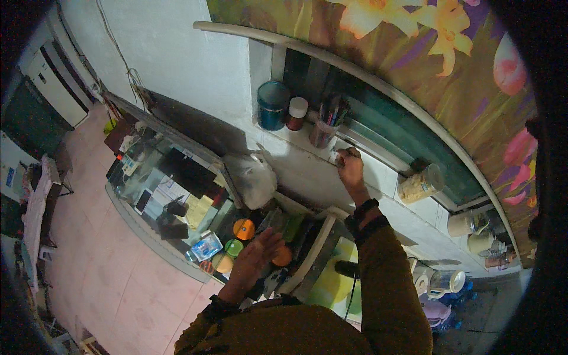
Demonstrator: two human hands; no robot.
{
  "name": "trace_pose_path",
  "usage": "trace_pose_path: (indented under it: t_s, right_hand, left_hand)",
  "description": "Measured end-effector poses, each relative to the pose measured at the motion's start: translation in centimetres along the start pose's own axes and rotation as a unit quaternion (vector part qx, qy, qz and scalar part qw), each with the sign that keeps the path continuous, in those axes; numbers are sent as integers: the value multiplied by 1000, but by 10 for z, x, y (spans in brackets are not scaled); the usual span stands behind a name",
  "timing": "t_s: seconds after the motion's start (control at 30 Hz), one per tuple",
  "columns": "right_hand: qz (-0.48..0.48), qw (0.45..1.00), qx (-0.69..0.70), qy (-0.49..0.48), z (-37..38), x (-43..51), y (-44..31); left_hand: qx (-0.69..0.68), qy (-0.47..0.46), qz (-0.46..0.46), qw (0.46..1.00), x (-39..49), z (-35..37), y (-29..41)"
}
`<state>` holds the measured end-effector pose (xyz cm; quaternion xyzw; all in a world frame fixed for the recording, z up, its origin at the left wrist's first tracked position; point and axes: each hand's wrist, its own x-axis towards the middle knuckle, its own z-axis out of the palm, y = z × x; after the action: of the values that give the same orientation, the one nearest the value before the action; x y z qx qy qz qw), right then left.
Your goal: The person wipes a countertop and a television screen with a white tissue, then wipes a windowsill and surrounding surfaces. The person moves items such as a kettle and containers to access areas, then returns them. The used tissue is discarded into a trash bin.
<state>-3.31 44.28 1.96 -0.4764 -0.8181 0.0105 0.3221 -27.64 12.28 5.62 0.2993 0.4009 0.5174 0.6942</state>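
My right hand [352, 168] reaches to the white tiled windowsill [379, 177], its fingers bent down near the surface. Whether something small is pinched there is hidden by the fingers. Just left of it stands a plastic cup of pens [324, 131], and further right a clear jar with pale contents [419, 184] leans in view. My left hand [259, 253] is stretched out, palm down, over the cluttered desk end. Close by its fingers are an orange round lid [244, 229], a green round lid [234, 247] and another orange lid [282, 256].
A dark teal canister [272, 106] and a white-capped brown bottle [297, 113] share the sill. A tied plastic bag [253, 179] hangs beside the desk. On the glass desktop lie papers [171, 188], a phone [143, 200] and a blue-white packet [206, 246]. A floral curtain [399, 57] hangs above.
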Motion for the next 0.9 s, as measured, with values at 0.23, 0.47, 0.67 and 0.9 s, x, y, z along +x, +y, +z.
trace_pose_path:
  t_s: [0.23, 0.47, 0.67, 0.9]
  right_hand:
    - [-149, 987, -61, 20, -12, -6, -15]
    - [-133, 990, -48, -8, -33, -19, 19]
    - [-62, 996, -56, 28, 25, 8, 31]
    - [-27, 994, 97, -45, 40, 17, 36]
  left_hand:
    - [-112, 26, -1, 993, -4, 3, -5]
    - [-56, 7, 13, 998, -5, -5, -3]
    - [-125, 53, 15, 991, -16, -8, -4]
    - [88, 85, -23, 992, -28, -7, 18]
